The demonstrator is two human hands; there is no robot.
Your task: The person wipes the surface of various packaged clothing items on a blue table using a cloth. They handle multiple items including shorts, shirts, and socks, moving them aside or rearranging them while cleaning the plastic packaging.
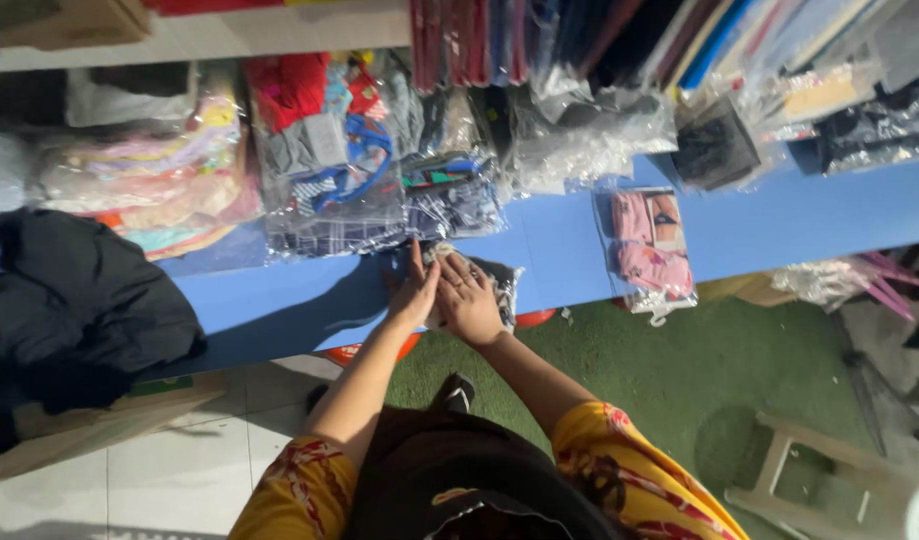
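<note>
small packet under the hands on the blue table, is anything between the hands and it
Nothing visible. The left hand and right hand both lie flat on the small plastic-wrapped packet at the front of the blue table. The stacked bagged clothes sit behind it, and the pink packet lies off to one side.

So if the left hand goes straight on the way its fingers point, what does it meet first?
Probably the clear plastic pack of dark checked cloth lying just beyond the left hand; depth is unclear.
</note>
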